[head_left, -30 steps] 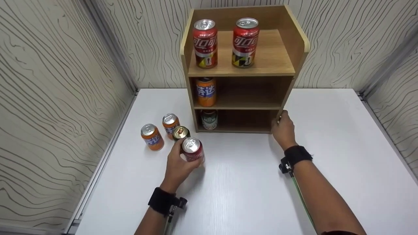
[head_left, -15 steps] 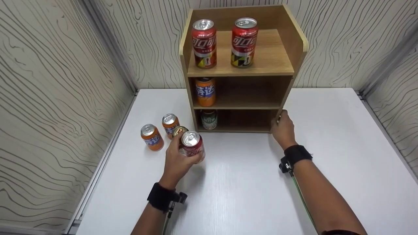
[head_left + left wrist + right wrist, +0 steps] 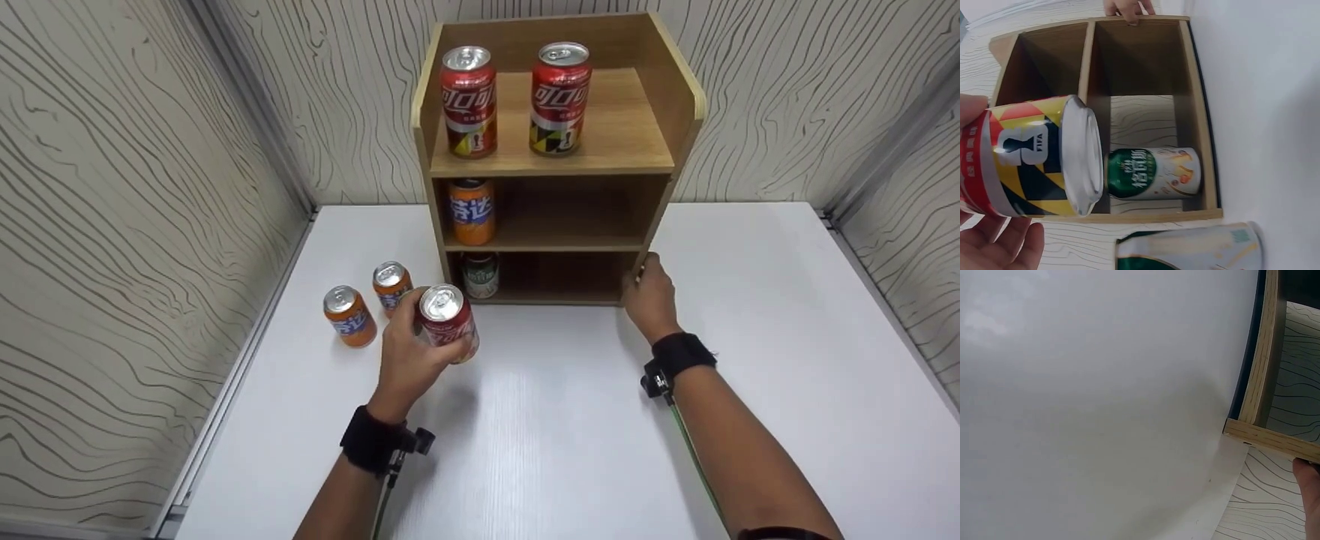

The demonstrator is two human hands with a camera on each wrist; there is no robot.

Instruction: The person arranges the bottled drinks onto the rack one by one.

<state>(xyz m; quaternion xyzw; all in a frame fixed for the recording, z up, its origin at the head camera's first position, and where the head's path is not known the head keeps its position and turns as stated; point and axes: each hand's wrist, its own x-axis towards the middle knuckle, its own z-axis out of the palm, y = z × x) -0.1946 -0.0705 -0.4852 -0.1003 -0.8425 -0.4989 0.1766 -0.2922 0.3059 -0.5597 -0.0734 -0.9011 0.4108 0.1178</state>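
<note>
My left hand [image 3: 407, 365] grips a red cola can [image 3: 448, 324] around its side, in front of the shelf's lower left. In the left wrist view the can's yellow and black patterned base end [image 3: 1036, 157] shows. My right hand [image 3: 651, 300] holds the lower right side panel of the small wooden shelf [image 3: 555, 166], its thumb near the front edge. Two red cola cans stand on top of the shelf, the left one [image 3: 469, 105] and the right one [image 3: 559, 101]. An orange soda can [image 3: 472, 214] stands on the middle level, a green-and-white can [image 3: 481, 277] on the bottom.
Two orange soda cans, one nearer [image 3: 350, 319] and one farther [image 3: 391, 285], stand on the white table [image 3: 555, 442] left of the shelf. Beside them another green-and-white can [image 3: 1190, 247] is mostly hidden by my left hand in the head view. Patterned walls enclose the table.
My left hand has raised the red cola can off the table and moved it toward the shelf. The right hand has stayed at the shelf's side panel.
</note>
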